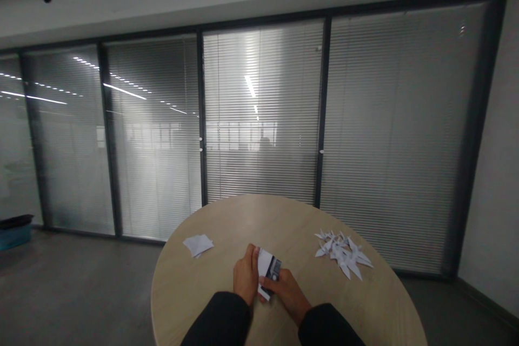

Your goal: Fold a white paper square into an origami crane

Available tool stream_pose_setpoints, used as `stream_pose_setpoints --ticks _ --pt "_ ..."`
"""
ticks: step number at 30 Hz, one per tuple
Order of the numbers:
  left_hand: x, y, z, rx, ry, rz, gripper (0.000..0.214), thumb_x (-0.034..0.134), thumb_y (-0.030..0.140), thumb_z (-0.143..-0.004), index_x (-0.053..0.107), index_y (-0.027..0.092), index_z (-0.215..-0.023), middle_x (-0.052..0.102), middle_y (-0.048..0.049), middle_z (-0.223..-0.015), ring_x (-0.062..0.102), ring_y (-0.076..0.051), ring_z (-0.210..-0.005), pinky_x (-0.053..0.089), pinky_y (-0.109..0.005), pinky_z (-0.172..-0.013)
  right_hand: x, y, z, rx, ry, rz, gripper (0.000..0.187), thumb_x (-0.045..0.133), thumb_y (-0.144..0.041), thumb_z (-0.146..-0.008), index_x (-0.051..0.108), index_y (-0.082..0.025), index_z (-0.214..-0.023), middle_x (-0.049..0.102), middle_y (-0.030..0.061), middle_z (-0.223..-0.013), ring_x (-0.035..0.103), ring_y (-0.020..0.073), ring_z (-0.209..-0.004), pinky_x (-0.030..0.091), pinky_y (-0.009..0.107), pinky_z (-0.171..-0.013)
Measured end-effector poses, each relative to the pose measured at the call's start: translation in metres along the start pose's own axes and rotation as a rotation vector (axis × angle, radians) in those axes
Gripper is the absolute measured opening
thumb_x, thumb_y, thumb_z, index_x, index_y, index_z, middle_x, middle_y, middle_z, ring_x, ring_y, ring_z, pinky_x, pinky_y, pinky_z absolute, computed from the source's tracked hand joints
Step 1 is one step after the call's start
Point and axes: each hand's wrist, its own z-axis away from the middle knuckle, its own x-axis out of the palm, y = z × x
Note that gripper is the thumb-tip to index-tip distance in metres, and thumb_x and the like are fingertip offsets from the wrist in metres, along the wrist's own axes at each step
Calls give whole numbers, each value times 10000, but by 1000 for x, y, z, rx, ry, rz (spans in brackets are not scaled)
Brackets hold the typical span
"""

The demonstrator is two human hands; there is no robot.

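Over the near middle of the table, my two hands hold a white rectangular piece with a dark printed band (265,263); it looks like paper, though its exact kind cannot be made out. Closed along its left side is my left hand (245,274). My right hand (288,291) grips the lower right part, with the thumb lying across its face. The fingers beneath the piece are mostly hidden. To the right lies a pile of folded white paper cranes (343,251). Several white paper sheets (198,245) lie loosely stacked on the left.
The round wooden table (259,213) has a curved edge on all visible sides. Behind it stands a glass partition with blinds (263,119) in dark frames. A blue bin with a dark liner (15,233) is on the floor at far left.
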Motion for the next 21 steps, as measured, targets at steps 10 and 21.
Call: stream_pose_setpoints --ticks 10,21 --pt "-8 4 0 -47 -135 -129 345 214 392 -938 516 234 -884 601 -11 -608 593 -171 -582 298 -228 -519 -5 7 -6 -56 117 29 398 695 -541 -614 624 -149 -625 632 17 -534 573 166 -493 444 275 -534" --pt "11 -21 -14 -25 -78 608 421 545 587 -727 566 167 -705 523 27 -548 456 -118 -500 322 -214 -487 -11 17 -8 -64 98 138 471 618 -607 -667 644 -136 -669 657 48 -568 607 192 -526 466 289 -540"
